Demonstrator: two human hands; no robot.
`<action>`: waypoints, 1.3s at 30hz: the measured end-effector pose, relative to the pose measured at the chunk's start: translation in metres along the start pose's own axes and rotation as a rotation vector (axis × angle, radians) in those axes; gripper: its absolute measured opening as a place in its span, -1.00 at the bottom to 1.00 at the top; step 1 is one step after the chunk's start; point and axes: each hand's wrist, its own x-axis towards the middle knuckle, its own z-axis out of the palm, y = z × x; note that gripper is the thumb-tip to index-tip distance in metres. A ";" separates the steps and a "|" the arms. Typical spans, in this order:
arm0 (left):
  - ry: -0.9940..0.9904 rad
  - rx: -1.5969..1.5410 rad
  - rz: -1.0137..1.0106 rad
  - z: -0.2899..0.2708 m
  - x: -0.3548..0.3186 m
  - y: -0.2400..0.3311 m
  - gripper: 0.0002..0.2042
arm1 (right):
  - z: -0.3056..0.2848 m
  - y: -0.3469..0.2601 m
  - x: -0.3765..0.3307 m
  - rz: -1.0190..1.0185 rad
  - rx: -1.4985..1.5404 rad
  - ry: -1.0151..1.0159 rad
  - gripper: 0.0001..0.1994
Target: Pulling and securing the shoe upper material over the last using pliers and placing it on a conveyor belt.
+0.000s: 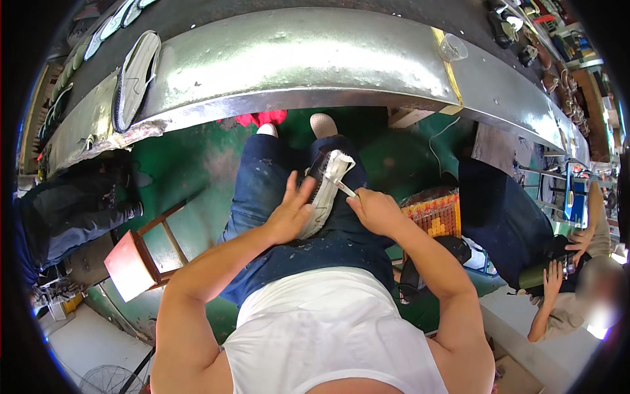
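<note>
A white and dark shoe (319, 209) lies lengthwise on my lap, its far end pale and bright. My left hand (292, 213) rests along the shoe's left side, fingers stretched out and apart, slightly blurred. From the right, my right hand (375, 211) is closed round a slim white-handled tool (344, 188). The tool slants up and left over the far part of the shoe, where its tip meets the pale surface. What kind of tip it has cannot be made out.
A metal-covered bench (282, 56) curves across ahead, with a light shoe (136, 79) on its left and a clear plastic cup (453, 47) on its right. A red-topped stool (133, 264) stands left. Another person (558, 295) sits at the right, hands around a dark green cylinder (533, 276).
</note>
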 end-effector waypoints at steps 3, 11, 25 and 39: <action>0.030 -0.355 -0.250 -0.008 0.000 0.004 -0.27 | 0.014 -0.002 -0.007 -0.211 0.183 0.287 -0.64; -0.182 -0.680 -0.423 -0.020 0.019 -0.009 -0.18 | 0.022 0.002 0.000 -0.091 0.120 0.143 -0.65; -0.094 -0.603 -0.314 -0.021 0.073 -0.002 -0.17 | 0.012 0.058 0.098 -0.055 1.178 0.119 -0.71; -0.186 -0.897 -0.465 -0.025 0.085 0.008 -0.28 | -0.012 0.036 0.123 0.053 0.451 0.130 -0.24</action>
